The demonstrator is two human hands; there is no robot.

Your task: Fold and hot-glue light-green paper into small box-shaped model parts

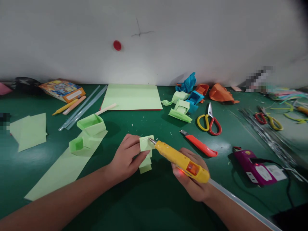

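My left hand point(128, 157) pinches a small folded piece of light green paper point(145, 145) above the table. More folded green paper point(145, 165) shows just below it; I cannot tell whether the two are joined. In my right hand point(192, 179) is a yellow hot glue gun point(180, 158), with a long clear glue stick point(238, 200) sticking out of its back. Its metal nozzle meets the face of the paper, and a red light glows by my fingers. Left of my hands, two folded green paper boxes point(91, 124) rest on or beside a long green strip point(57, 171).
Green sheets point(134, 96) lie at the back, with folded paper shapes point(182, 106) to their right. Scissors point(209, 120), a red utility knife point(202, 146) and a purple power strip point(255, 168) with cables occupy the right. Paper squares point(32, 131) and a box point(63, 90) are at left.
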